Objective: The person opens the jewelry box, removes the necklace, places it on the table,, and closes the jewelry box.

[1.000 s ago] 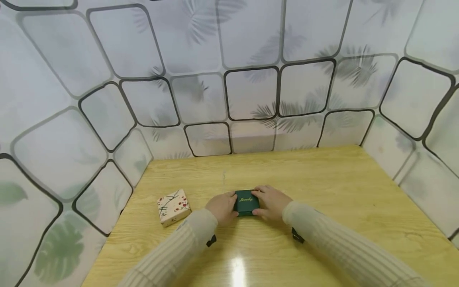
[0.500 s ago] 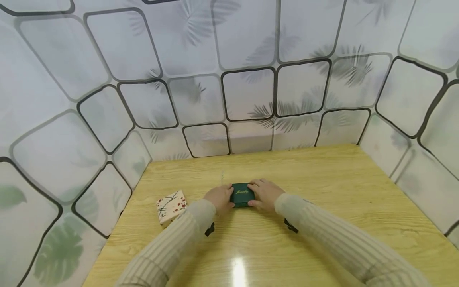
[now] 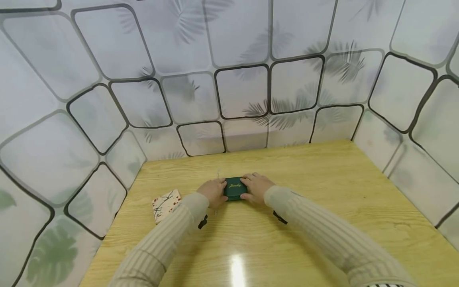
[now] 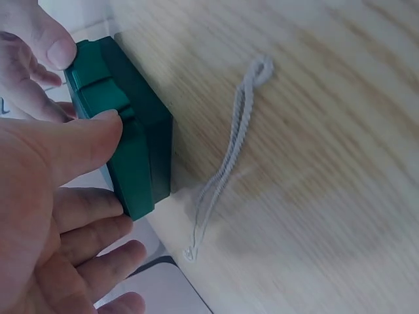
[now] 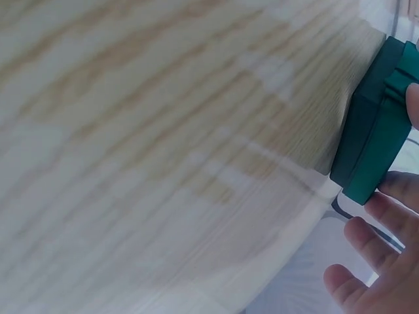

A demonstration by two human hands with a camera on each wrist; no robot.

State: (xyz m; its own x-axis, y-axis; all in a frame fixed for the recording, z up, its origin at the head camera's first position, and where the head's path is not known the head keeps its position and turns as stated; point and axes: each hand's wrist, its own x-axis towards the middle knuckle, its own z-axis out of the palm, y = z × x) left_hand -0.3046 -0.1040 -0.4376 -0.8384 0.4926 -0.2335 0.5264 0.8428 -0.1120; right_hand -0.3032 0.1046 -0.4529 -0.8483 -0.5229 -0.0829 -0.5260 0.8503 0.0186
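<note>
A small dark green jewelry box point(image 3: 234, 191) with gold lettering on its lid sits on the table between both hands. My left hand point(image 3: 213, 192) grips its left side, thumb at the near face. In the left wrist view the thumb presses the front of the green box point(image 4: 134, 154) and the index finger touches its edge. On the opposite side, my right hand point(image 3: 258, 187) holds the box with thumb in front and fingers at the far corner. A looped pale cord point(image 4: 247, 85) lies on the table beside the box; my left hand partly hides it in the head view.
A cream square box with a red blossom and branch pattern point(image 3: 165, 204) rests at the left, partly behind the left sleeve point(image 3: 175, 231). The wooden table point(image 3: 305, 171) meets patterned cloth walls point(image 3: 244, 91) at the back and sides.
Both hands have slid the jewelry box away from me and slightly left across the table. The left sleeve now covers more of the patterned box. The head view has shifted a little.
</note>
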